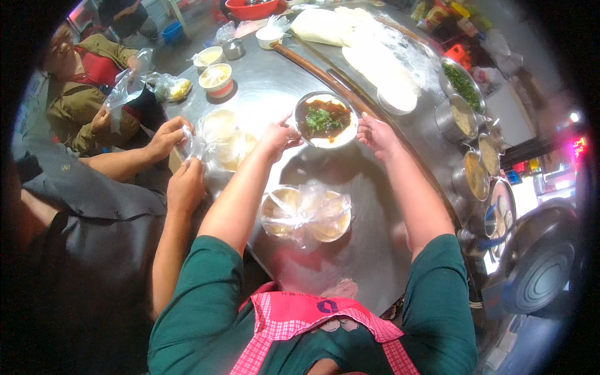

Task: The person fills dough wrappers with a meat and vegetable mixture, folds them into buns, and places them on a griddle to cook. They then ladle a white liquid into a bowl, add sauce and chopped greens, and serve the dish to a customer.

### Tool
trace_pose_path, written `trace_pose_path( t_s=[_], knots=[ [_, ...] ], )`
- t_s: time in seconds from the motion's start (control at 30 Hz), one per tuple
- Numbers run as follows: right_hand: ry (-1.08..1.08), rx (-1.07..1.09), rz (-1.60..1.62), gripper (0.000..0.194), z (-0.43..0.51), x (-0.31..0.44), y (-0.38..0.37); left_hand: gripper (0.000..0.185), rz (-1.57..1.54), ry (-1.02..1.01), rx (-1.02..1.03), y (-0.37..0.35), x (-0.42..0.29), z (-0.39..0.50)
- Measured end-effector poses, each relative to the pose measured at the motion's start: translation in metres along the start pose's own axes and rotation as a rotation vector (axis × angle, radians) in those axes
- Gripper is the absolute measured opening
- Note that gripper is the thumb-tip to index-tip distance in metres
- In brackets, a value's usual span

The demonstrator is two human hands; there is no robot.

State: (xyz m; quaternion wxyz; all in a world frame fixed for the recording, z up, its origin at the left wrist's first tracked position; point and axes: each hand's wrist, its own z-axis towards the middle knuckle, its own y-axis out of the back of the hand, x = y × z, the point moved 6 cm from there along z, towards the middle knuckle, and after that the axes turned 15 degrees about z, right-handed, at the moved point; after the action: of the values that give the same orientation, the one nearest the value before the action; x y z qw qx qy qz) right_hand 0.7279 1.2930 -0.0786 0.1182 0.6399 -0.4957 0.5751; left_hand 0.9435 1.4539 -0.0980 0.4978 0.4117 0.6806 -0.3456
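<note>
Between my two hands, a round bowl point(300, 132) is held up above the steel worktable. It contains pale food topped with dark brown sauce and chopped green herbs point(323, 119). My left hand point(277, 139) grips the rim on one side, and the fingertips of my right hand point(376, 136) are at the opposite rim. A broad shadow falls on the table below the bowl. Closer to my body, a knotted clear plastic bag point(305, 213) encloses two tubs of yellowish food.
At left, a co-worker's hands point(185, 168) handle another bag of tubs point(229, 140); another person point(93, 89) holds plastic bags. A long wooden rolling pin point(323, 79) lies beside dough point(382, 70). Metal pots point(457, 119) line the right edge. A lidded tub point(216, 80) stands at back left.
</note>
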Motion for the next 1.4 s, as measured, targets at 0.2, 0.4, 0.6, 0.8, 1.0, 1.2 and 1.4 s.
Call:
trace_pose_path(
  t_s=[0.2, 0.4, 0.6, 0.8, 1.0, 1.2, 1.4],
  knots=[
    [-0.027, -0.025, -0.087, 0.029, 0.067, -0.034, -0.005, 0.084, -0.034, 0.05, -0.116, 0.024, 0.04, 0.032],
    [-0.034, -0.006, -0.198, 0.034, 0.112, -0.049, -0.008, 0.086, -0.108, 0.108, -0.208, 0.036, 0.065, 0.056],
    [-0.02, -0.06, -0.262, 0.034, 0.139, -0.048, -0.008, 0.086, -0.188, 0.104, -0.283, 0.031, 0.069, 0.069],
    [0.022, -0.025, -0.246, 0.034, 0.166, -0.045, -0.02, 0.084, -0.227, 0.089, -0.347, 0.037, 0.069, 0.085],
    [0.073, -0.04, -0.176, 0.035, 0.182, -0.047, -0.037, 0.082, -0.289, 0.064, -0.424, 0.045, 0.063, 0.094],
    [0.063, 0.009, -0.097, 0.047, 0.162, -0.058, -0.046, 0.079, -0.301, 0.045, -0.51, 0.049, 0.056, 0.094],
    [0.065, 0.045, 0.149, 0.047, 0.064, -0.063, -0.028, 0.084, 0.265, -0.027, -0.908, 0.092, 0.068, 0.106]
  ],
)
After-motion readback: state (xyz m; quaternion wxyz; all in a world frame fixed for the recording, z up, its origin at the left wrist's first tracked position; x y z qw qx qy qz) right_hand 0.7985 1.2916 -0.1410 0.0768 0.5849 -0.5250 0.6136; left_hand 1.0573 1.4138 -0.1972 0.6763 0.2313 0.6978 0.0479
